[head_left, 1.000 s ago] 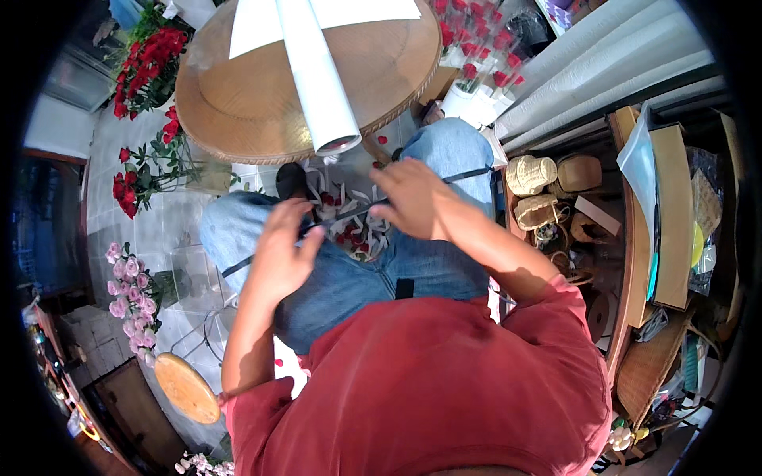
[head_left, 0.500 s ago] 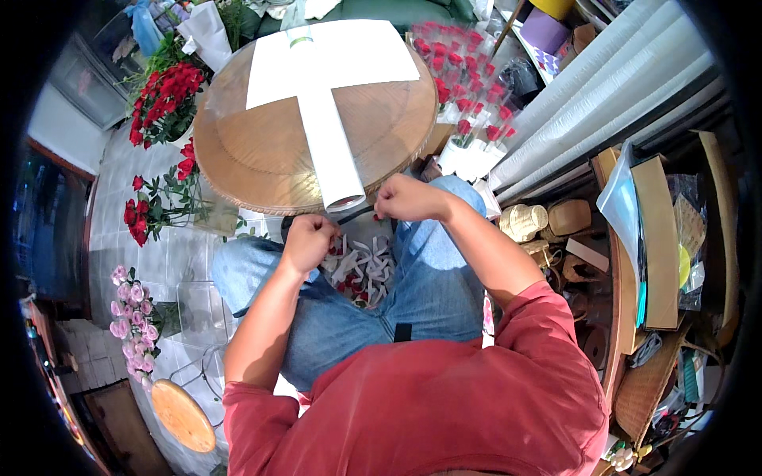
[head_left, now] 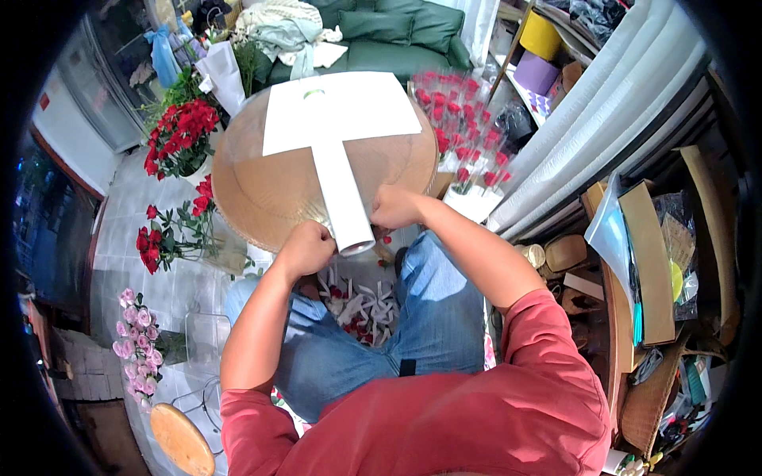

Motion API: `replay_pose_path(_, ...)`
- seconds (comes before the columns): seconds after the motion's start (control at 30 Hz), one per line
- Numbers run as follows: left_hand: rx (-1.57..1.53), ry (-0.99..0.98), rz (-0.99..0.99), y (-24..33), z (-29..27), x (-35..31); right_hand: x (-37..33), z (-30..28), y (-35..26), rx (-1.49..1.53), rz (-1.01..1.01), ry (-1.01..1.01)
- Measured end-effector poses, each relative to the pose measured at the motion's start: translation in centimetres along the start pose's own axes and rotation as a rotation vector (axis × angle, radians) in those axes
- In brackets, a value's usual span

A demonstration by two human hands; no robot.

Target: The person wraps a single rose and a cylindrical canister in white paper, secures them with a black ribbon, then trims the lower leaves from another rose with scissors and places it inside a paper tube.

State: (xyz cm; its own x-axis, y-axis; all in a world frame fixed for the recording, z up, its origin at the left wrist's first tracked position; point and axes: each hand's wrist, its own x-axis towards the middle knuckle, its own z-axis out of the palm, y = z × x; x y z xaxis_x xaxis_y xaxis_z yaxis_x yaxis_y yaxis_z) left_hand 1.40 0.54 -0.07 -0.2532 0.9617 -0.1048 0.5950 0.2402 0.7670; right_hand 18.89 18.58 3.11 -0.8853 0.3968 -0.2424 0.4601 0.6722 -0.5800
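Observation:
A white cardboard-like roll [head_left: 343, 194] lies on the round wooden table [head_left: 266, 194], and its open end juts past the near edge. Flat white sheets [head_left: 341, 111] spread across the far half of the tabletop. My left hand [head_left: 308, 248] is closed at the table's near edge, just left of the roll's end. To the right of that end my right hand [head_left: 397, 208] is curled closed too. What either hand holds, if anything, is hidden by the fingers. Below, between my knees, white strips and red petals [head_left: 361, 305] lie in a heap.
Red roses [head_left: 181, 131] and pink roses [head_left: 136, 349] stand on the left. Wrapped single red roses [head_left: 456, 119] crowd the table's right side. A wooden stool [head_left: 182, 439] stands lower left, shelves with baskets [head_left: 567, 252] at right, and a green sofa [head_left: 381, 51] beyond the table.
The view has tilted up, so more of the sofa shows. Both hands have moved up to the table's edge and now flank the roll's near end more closely.

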Motion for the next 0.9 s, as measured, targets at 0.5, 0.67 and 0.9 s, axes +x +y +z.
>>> replay_pose_path(0.5,0.216,0.487,-0.037,0.4,-4.1,12.3,10.6,-5.0,2.3,-0.142,0.183,0.359)
replay_pose_path(0.67,-0.271,0.255,0.033,-0.7,-7.1,11.5,10.2,-8.5,1.3,-0.084,0.097,0.303)
replay_pose_path(0.9,-0.274,0.276,0.051,7.3,-18.4,10.0,7.1,-19.5,-3.0,0.345,0.152,0.368)
